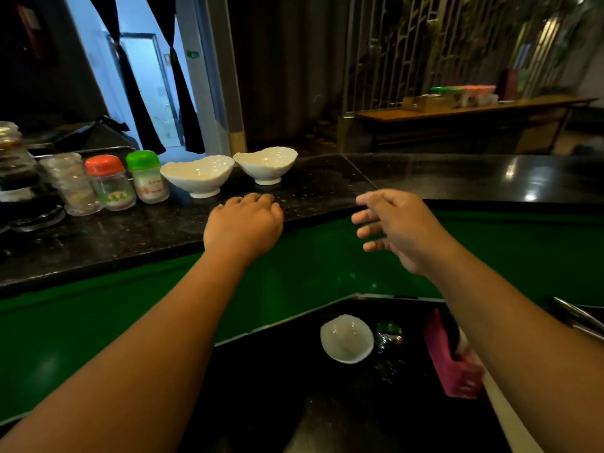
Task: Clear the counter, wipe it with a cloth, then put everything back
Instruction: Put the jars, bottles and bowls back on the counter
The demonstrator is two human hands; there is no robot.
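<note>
Head view — left hand, right hand, fingers loose, empty — bowls, jars beyond.

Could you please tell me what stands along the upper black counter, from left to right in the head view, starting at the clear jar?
clear jar → orange-lidded jar → green-lidded jar → left white bowl → right white bowl

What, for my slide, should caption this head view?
Left hand over the black counter near a white bowl; right hand open alongside.

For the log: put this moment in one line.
left hand at counter edge | right hand open, empty | bowls, jars on counter
</note>
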